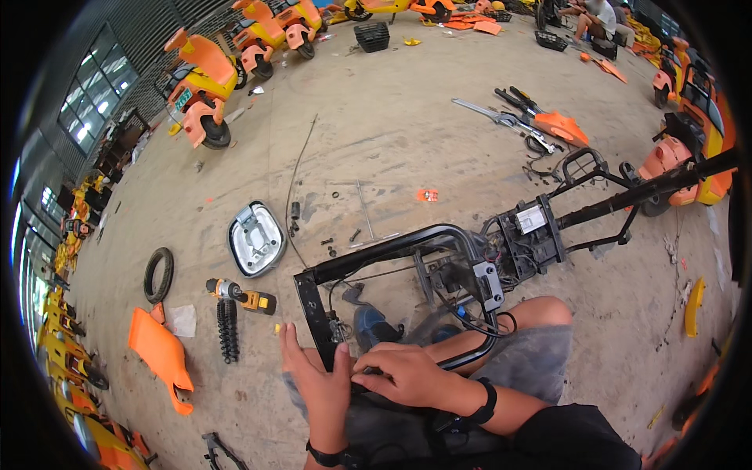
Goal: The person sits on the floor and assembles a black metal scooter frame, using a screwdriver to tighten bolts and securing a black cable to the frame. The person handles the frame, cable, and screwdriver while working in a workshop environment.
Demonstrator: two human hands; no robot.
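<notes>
Black tubular steel scooter frame point(407, 244) rests across knees. Left hand point(319, 384) open, flat against its near end; right hand point(407, 376) beside it, apparently pinching a small, indistinct part.

Soft, even daylight fills the hall, brightest at the windows point(94, 98) on the left, which glare pale blue-white, and the concrete floor point(392, 133) is well lit with only faint, diffuse shadows. The fisheye lens bends straight edges strongly toward the rim, where a black vignette closes the circle. The centre is sharp; detail softens and smears near the edges.
</notes>
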